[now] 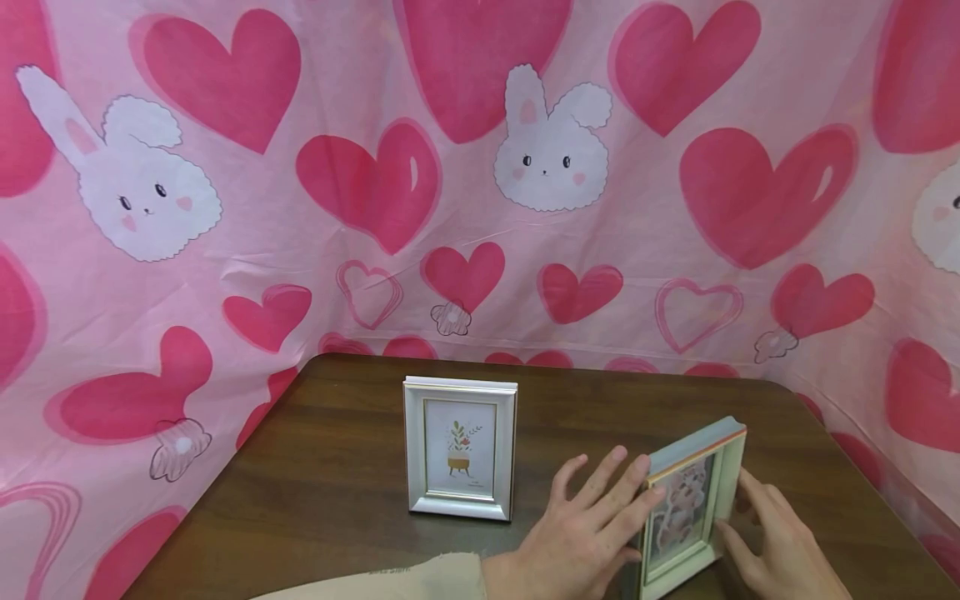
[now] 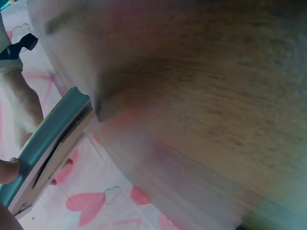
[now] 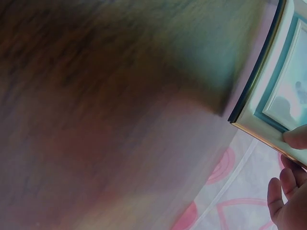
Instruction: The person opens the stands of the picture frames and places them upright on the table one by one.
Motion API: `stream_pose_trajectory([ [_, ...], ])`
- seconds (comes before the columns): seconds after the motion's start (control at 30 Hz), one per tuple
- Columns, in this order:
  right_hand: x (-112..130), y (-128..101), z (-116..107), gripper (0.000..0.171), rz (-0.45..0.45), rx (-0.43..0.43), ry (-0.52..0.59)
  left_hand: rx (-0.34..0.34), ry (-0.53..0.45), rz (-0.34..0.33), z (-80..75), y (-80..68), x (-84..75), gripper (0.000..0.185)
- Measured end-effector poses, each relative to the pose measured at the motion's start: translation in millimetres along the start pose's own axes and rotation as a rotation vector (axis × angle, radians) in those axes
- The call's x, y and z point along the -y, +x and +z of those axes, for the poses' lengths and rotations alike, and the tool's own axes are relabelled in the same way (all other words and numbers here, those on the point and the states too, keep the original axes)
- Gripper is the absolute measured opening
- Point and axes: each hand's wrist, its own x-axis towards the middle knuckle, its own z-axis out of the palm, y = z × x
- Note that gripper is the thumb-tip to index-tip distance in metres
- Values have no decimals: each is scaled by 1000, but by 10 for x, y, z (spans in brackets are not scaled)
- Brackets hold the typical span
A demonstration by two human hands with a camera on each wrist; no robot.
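Observation:
In the head view, a pale picture frame point(image 1: 715, 500) with a cartoon-animal picture stands angled at the table's front right. My right hand point(image 1: 780, 542) grips its right side, thumb in front and fingers behind. The right wrist view shows that thumb point(image 3: 296, 139) on the face of the frame point(image 3: 249, 112). At the frame's left edge is my left hand point(image 1: 577, 525), its fingers spread and mostly straight, with the index fingertip touching the upper front corner. In the left wrist view the frame point(image 2: 48, 129) appears edge-on, with a dark gap along one side.
A second, silvery-white frame point(image 1: 415, 450) with a potted-plant picture stands upright left of my hands on the dark wooden table point(image 1: 300, 475). Pink cloth point(image 1: 465, 217) with hearts and rabbits hangs behind and at both sides of the table.

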Motion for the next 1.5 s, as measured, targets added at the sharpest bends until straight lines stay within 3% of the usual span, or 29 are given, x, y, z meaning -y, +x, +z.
stream_pose_trajectory([
  [0.57,43,28,22,93,52,35,2,-69,162,88,43,-14,-39,81],
  [0.8,35,49,24,94,31,28,17,-98,232,141,60,-28,-38,66],
  [1.27,16,43,22,95,27,24,34,-75,239,182,28,-19,-103,62],
  [1.5,21,40,12,95,38,34,39,-68,163,173,28,-31,-162,69],
])
